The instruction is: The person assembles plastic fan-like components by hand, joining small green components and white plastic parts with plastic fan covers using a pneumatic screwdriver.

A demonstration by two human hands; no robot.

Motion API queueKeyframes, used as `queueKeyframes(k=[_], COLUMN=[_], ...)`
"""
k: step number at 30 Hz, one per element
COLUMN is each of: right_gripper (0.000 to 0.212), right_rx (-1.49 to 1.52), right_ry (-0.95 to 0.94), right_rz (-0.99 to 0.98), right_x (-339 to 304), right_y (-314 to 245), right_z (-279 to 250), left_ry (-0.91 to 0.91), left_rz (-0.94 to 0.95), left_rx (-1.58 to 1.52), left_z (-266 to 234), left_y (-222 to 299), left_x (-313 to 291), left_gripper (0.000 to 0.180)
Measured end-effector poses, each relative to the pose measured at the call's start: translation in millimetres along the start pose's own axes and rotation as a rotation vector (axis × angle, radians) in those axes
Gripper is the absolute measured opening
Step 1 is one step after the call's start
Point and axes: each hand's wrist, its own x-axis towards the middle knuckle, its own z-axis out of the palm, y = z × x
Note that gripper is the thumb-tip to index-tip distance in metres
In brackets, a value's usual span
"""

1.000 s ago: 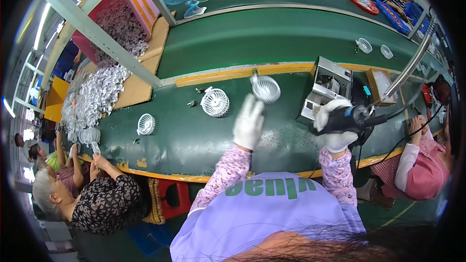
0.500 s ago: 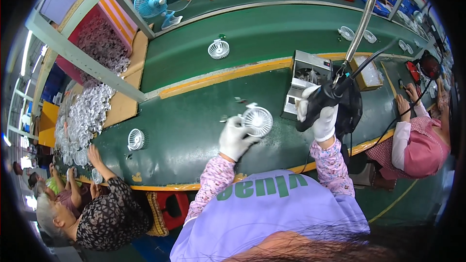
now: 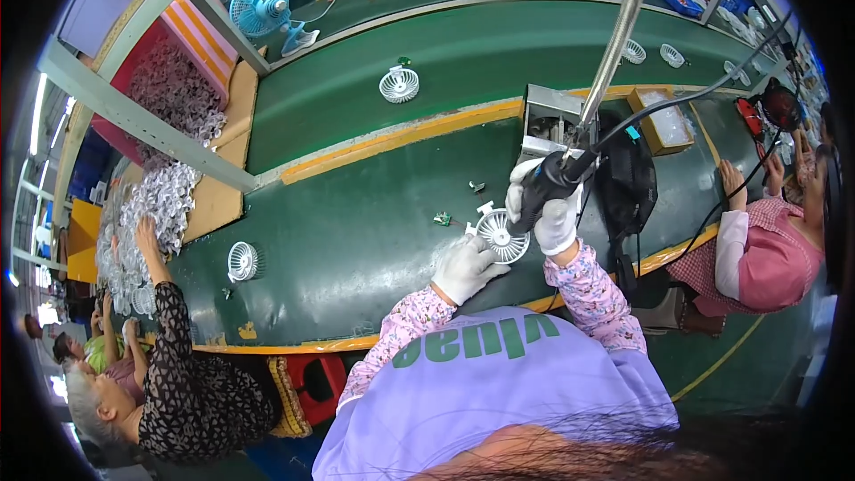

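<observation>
My gloved left hand point(image 3: 467, 271) is closed on the near left rim of a round white fan housing point(image 3: 488, 224), which lies on the green bench. In my gloved right hand point(image 3: 557, 226) is a black electric screwdriver point(image 3: 545, 185), hung from a coiled metal spring point(image 3: 613, 53). Its lower end points down at the housing's right side; the hand hides part of the tool, and I cannot tell whether the tip touches. Left of the housing lie a small green circuit board point(image 3: 442, 219) and a small dark part point(image 3: 477, 186).
Behind the screwdriver stands a metal screw feeder point(image 3: 545, 111), with a cardboard box point(image 3: 663, 129) and black bag point(image 3: 628, 191) right of it. Another housing point(image 3: 242, 261) lies left. More sit on the conveyor point(image 3: 481, 53). Co-workers sit on both sides; one reaches into clear parts point(image 3: 156, 205).
The screwdriver in my right hand has come left and over the housing. My left hand has shifted right and nearer, bringing the housing with it. The left co-worker's arm has reached farther into the parts.
</observation>
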Motion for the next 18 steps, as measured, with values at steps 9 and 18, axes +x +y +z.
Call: queueKeyframes(k=[9,18], right_gripper=[0.086,0.083], right_rx=[0.104,0.049], right_ry=[-0.227,0.067], right_rz=[0.097,-0.068], right_x=[6,1], right_y=[15,-22], right_z=[-14,-7], left_ry=[0.101,0.118], left_rz=[0.134,0.024], left_rx=[0.024,-0.078], left_z=[11,-4], left_y=[-8,2], left_x=[-2,0], left_gripper=[0.021,0.025])
